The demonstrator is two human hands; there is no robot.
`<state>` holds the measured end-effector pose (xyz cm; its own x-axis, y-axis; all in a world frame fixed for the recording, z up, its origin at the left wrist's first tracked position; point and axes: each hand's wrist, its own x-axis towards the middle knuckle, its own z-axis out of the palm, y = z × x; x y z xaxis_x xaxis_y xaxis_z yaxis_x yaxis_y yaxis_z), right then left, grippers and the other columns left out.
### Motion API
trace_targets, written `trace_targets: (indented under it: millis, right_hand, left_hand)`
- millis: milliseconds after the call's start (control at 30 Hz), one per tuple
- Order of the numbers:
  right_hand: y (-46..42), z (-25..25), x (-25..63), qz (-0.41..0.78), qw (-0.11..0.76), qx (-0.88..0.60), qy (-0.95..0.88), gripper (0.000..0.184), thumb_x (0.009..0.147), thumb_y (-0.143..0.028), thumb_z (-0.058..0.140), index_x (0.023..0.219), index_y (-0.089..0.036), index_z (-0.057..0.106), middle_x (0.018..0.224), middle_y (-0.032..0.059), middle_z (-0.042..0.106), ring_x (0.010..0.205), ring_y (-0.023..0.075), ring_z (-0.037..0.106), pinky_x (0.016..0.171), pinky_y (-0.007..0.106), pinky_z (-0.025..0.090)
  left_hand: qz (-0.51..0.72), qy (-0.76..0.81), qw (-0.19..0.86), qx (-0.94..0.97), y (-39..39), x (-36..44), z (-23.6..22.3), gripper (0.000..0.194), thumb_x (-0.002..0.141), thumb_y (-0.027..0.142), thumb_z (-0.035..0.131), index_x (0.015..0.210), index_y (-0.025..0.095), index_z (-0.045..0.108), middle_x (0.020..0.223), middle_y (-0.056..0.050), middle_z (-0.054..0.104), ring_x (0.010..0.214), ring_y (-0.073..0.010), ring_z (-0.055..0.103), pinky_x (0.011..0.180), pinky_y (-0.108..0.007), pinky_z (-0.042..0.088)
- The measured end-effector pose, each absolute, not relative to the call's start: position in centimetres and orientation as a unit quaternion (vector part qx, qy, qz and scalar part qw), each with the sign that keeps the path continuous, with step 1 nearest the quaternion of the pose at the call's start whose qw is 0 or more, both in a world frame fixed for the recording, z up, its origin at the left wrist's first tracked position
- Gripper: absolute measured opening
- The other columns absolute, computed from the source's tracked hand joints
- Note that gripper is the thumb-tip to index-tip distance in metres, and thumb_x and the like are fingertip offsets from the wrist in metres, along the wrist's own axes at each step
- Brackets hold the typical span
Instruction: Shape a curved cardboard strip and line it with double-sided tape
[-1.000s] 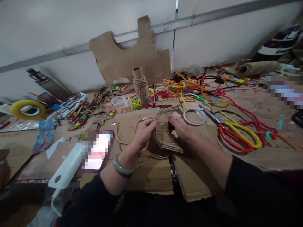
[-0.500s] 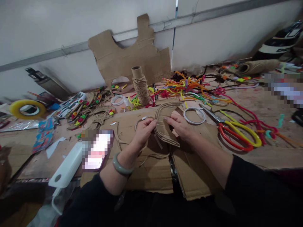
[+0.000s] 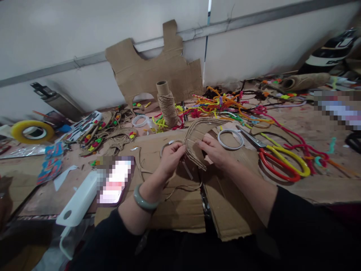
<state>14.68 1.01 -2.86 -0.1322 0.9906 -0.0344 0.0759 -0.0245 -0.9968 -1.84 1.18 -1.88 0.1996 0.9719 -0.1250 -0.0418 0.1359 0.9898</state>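
Left hand (image 3: 171, 155) and right hand (image 3: 216, 150), fingertips facing, both pinch a curved cardboard strip (image 3: 194, 145) edged with twine, held between them.

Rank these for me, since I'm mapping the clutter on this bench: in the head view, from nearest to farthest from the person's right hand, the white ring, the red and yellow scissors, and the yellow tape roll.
1. White ring: just beyond the right hand, on the cardboard.
2. Red and yellow scissors: farther out to the right.
3. Yellow tape roll: far left edge of the bench.
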Motion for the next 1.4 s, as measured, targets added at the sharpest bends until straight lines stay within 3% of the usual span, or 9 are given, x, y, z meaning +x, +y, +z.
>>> trace_targets:
  millis: [300,533,833,1400]
  right_hand:
    - [0.6,-2.4,14.3,0.556,0.421,-0.488,-0.525,0.042,0.065,-0.059,0.062,0.07,-0.019,0.054,0.061,-0.0023,0.052,0.059,0.0126,0.048,0.054,0.026,0.037]
    - [0.8,-2.8,14.6,0.526,0.389,-0.484,-0.581,0.042,0.07,-0.059,0.058,0.062,-0.02,0.045,0.056,-0.0045,0.044,0.053,0.0094,0.042,0.05,0.024,0.032]
    - [0.9,-3.2,14.4,0.544,0.379,-0.462,-0.589,0.044,0.071,-0.062,0.058,0.064,-0.02,0.047,0.055,-0.0043,0.046,0.05,0.0087,0.041,0.046,0.023,0.032]
    - [1.1,-2.9,14.3,0.519,0.423,-0.452,-0.59,0.038,0.073,-0.056,0.059,0.064,-0.02,0.048,0.051,-0.0048,0.048,0.047,0.0081,0.042,0.047,0.024,0.034]
  left_hand:
    - [0.411,0.458,0.589,0.523,1.1,-1.7,-1.9,0.038,0.068,0.047,0.071,0.055,0.016,0.054,0.05,0.001,0.054,0.047,-0.0068,0.045,0.05,-0.021,0.034]
    - [0.42,0.46,0.589,0.515,1.2,-1.9,-2.1,0.037,0.071,0.049,0.068,0.059,0.016,0.056,0.052,0.001,0.056,0.049,-0.0077,0.048,0.053,-0.022,0.038]
    - [0.414,0.473,0.568,0.531,1.2,-1.8,-2.2,0.037,0.068,0.05,0.069,0.06,0.015,0.056,0.055,0.001,0.056,0.05,-0.0082,0.048,0.052,-0.022,0.038]
    - [0.368,0.479,0.529,0.596,0.7,-1.5,-1.9,0.032,0.069,0.044,0.066,0.057,0.016,0.054,0.051,-0.001,0.057,0.046,-0.0087,0.048,0.045,-0.021,0.035]
